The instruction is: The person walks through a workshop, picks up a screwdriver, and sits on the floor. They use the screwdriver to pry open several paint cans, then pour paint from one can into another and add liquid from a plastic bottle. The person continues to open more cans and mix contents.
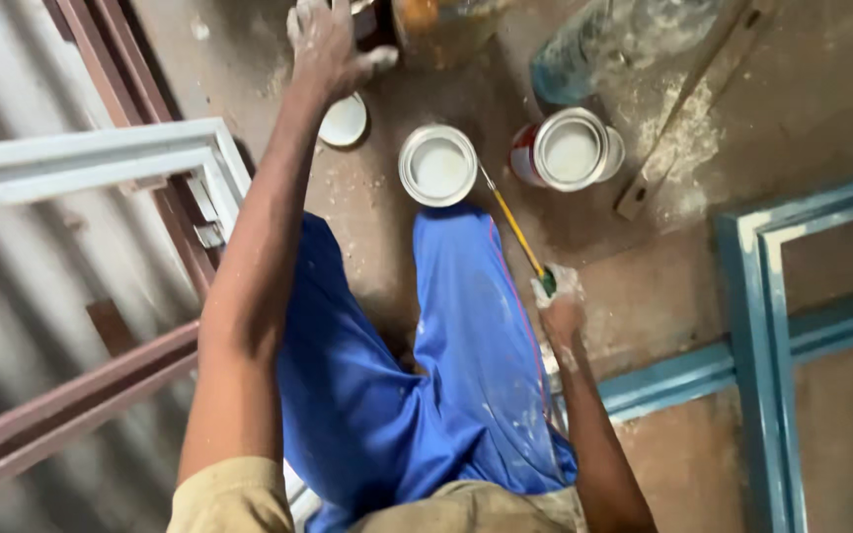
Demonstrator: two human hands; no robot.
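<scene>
Brush [513,225] clamped in R hand [560,301] grip, tip by paint can [437,165] (L hand [326,44] spread).

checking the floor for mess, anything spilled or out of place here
Yes: white powdery spill is smeared on the floor by the wooden strip, right of the two open paint cans. A loose lid lies beside them.

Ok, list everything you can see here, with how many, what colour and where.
open paint cans: two, holding white paint, on the floor ahead of the knees
can lid: one, white, on the floor below the left hand
brush: one, yellow handle, slanting toward the nearer can
blue frame: one, on the floor at right
white frame: one, at left
wooden strip: one, paint-dusted, upper right
plastic bottle: one, clear bluish, top
shorts: blue, centre
left hand: paint-smeared, reaching toward the top
right hand: gripping the brush
</scene>
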